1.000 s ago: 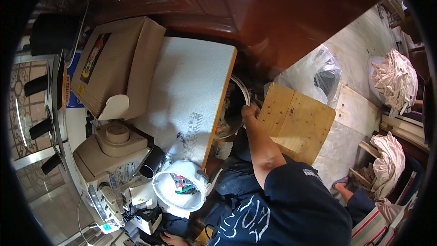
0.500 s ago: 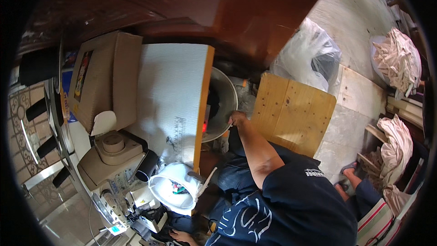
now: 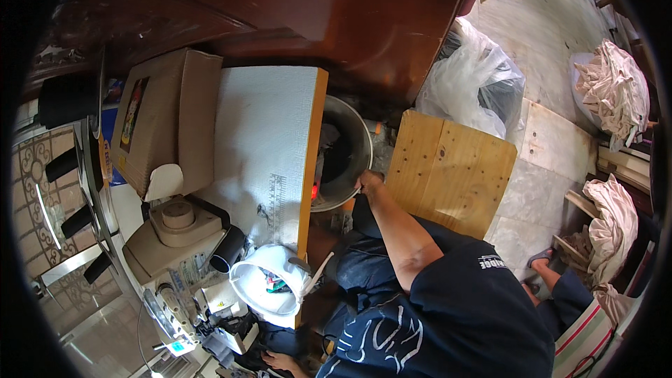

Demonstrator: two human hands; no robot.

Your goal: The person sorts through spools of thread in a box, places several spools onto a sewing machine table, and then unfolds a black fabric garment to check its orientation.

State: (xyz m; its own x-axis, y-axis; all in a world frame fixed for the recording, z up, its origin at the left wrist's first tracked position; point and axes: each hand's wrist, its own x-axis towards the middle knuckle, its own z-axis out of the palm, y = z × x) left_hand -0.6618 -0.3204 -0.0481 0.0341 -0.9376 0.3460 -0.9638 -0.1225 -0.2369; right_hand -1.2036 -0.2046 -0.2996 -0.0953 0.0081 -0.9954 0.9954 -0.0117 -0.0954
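My right hand [image 3: 370, 181] is closed on the near rim of a round metal bin [image 3: 369, 141], which stands partly under the edge of a white-topped table [image 3: 269, 115]. Dark contents and a bright red spot show inside the bin; the table edge hides the rest. Down at the lower edge, my left hand [image 3: 278, 362] lies flat on dark cloth [image 3: 283, 339] beside a sewing machine [image 3: 227, 329]. Its fingers are small in view and partly cut off. A white tub [image 3: 269, 280] with small coloured bits inside is at the table's near corner.
A wooden board seat [image 3: 451, 175] is right of the bin. Behind it sits a clear plastic bag [image 3: 469, 84]. A cardboard box [image 3: 168, 119] and a beige machine part [image 3: 175, 227] occupy the table. Cloth piles [image 3: 612, 91] and a sandalled foot [image 3: 541, 259] are at right.
The bin has shifted slightly to the right, out from the table edge, with my right hand on its rim. More of its dark inside shows. My left hand has stayed nearly in place.
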